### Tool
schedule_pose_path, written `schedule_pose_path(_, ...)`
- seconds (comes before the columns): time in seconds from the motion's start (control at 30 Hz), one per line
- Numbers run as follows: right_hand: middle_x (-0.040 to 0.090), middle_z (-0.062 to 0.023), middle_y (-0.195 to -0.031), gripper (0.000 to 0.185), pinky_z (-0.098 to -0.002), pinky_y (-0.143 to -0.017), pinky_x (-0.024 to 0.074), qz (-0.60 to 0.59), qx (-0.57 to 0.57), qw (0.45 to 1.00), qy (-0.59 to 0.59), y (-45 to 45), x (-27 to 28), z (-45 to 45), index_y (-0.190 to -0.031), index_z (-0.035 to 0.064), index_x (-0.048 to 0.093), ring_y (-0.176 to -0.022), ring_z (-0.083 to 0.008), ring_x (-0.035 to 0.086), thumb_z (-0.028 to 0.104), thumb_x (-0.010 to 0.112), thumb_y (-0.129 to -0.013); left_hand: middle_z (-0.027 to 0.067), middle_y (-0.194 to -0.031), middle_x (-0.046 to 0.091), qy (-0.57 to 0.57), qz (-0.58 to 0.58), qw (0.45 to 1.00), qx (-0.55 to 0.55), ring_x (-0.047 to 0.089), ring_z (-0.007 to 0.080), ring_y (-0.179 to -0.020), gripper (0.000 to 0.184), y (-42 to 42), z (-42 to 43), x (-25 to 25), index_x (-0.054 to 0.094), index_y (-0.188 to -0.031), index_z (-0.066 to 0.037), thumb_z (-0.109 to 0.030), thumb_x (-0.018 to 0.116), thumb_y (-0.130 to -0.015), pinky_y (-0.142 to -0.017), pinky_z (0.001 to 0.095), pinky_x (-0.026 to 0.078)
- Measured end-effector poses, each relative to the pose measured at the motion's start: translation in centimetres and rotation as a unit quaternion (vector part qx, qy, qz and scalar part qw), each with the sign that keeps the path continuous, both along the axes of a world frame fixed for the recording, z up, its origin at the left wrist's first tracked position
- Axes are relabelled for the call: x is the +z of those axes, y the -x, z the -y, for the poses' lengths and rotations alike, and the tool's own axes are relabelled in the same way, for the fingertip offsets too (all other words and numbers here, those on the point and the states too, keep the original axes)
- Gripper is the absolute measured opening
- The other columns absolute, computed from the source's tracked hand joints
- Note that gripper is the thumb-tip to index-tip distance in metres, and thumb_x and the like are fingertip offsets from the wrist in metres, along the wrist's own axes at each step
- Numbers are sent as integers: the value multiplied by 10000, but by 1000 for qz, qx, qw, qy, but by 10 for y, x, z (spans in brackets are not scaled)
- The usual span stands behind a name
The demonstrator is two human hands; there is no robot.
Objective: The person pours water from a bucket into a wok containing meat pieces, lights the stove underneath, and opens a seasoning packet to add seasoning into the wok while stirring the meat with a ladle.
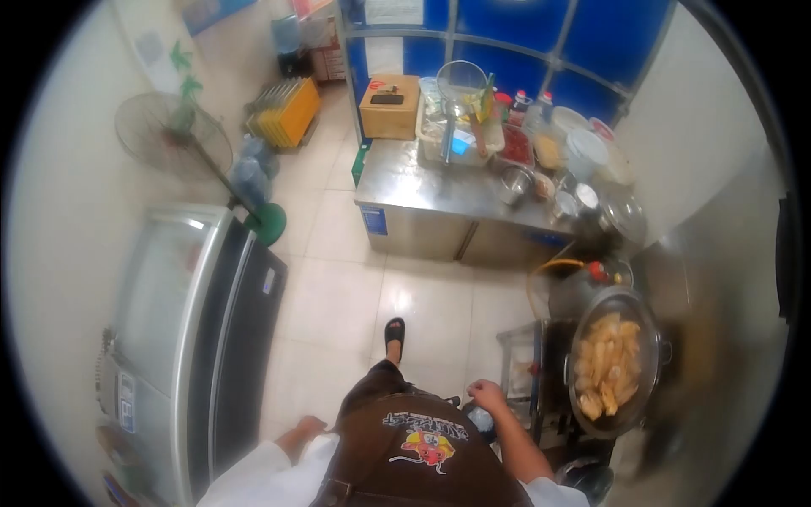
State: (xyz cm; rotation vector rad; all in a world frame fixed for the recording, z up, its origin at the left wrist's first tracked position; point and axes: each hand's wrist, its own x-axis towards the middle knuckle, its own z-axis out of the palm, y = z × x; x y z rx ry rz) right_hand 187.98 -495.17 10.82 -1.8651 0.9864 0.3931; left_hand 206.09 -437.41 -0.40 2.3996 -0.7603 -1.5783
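Listing remotely: left hand [309, 427], right hand [487, 395], grips I cannot tell; between, apron [380, 448], likely soft, light, best held by its edge; right, pan [648, 365], likely heavy.

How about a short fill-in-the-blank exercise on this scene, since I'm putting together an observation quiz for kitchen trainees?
1. The apron between the person's left hand and right hand is coloured ____.
2. The large metal pan of yellowish food is on the person's ____ side.
3. The standing fan has a base coloured ____.
4. A dark, phone-like item lies on top of a cardboard ____.

Missing words: brown; right; green; box
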Motion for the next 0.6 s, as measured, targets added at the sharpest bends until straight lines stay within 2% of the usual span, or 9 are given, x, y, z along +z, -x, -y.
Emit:
schedule_pose_path(0.03, 715, -139, -809, 296, -394, -743, 537, -2, 3, 1000, 3, -28, -4, 11, -904, 35, 712, -798, -289, 695, 314, 688, -808, 142, -923, 727, 62, 6, 995, 81, 697, 264, -828, 270, -13, 6, -12, 746, -976, -74, -312, 650, -891, -737, 380, 539)
schedule_pose_path(0.1, 712, -156, -835, 308, -408, -761, 536, 4, 46, 998, 34, -89, -8, 39, -911, 32, 709, -814, -319, 688, 321, 687, -807, 145, -995, 722, -23, -25, 989, 141, 677, 296, -925, 294, -43, 44, 0, 756, -968, -105, -361, 655, -865, -814, 397, 511)
schedule_pose_path(0.23, 700, -195, -907, 328, -433, -784, 533, 58, 61, 993, 83, -239, 24, 89, -926, 43, 707, -881, -367, 673, 347, 663, -813, 100, -1052, 716, 51, 38, 989, -134, 665, 278, -984, 277, -158, 108, 7, 750, -1004, -151, -325, 693, -796, -839, 410, 519)
schedule_pose_path(0.3, 694, -205, -944, 316, -465, -803, 522, 102, 103, 972, 183, -320, 48, 114, -936, 51, 704, -916, -393, 656, 337, 622, -828, 56, -1036, 714, 65, 108, 978, -163, 655, 251, -1019, 301, -236, 146, 30, 736, -1025, -185, -277, 710, -739, -878, 431, 520)
schedule_pose_path(0.33, 690, -212, -956, 309, -479, -802, 517, 116, 96, 969, 195, -361, 67, 124, -955, 52, 698, -923, -409, 649, 321, 605, -836, 42, -985, 713, 169, 126, 970, -123, 672, 236, -957, 250, -278, 142, 14, 729, -990, -144, -247, 706, -764, -838, 410, 542)
schedule_pose_path(0.37, 686, -224, -963, 299, -493, -804, 512, 101, 99, 968, 208, -400, 73, 138, -983, 56, 692, -928, -422, 643, 300, 591, -843, 128, -955, 705, 139, -67, 942, 296, 695, 266, -832, 281, -307, 148, -1, 659, -1027, -29, -272, 628, -889, -733, 393, 563)
schedule_pose_path(0.43, 690, -227, -953, 281, -510, -811, 511, 197, 78, 946, 245, -472, 99, 165, -1001, 57, 678, -930, -424, 645, 279, 601, -846, 139, -943, 696, 167, -92, 811, 553, 692, 238, -800, 293, -362, 203, 88, 619, -1090, -5, -243, 603, -920, -696, 363, 563)
schedule_pose_path(0.53, 681, -235, -973, 358, -515, -832, 520, 138, 68, 940, 305, -577, 115, 213, -1069, 17, 638, -941, -427, 646, 293, 626, -841, 128, -943, 698, 199, -26, 771, 604, 691, 224, -803, 267, -415, 248, 161, 614, -1090, -5, -216, 593, -928, -693, 344, 555)
schedule_pose_path(0.6, 663, -241, -1012, 475, -501, -834, 534, 121, 62, 933, 334, -641, 113, 241, -1183, -19, 570, -956, -415, 652, 304, 647, -842, 113, -921, 700, 201, 11, 754, 625, 690, 211, -791, 255, -425, 258, 175, 615, -1078, -14, -223, 586, -935, -684, 337, 559)
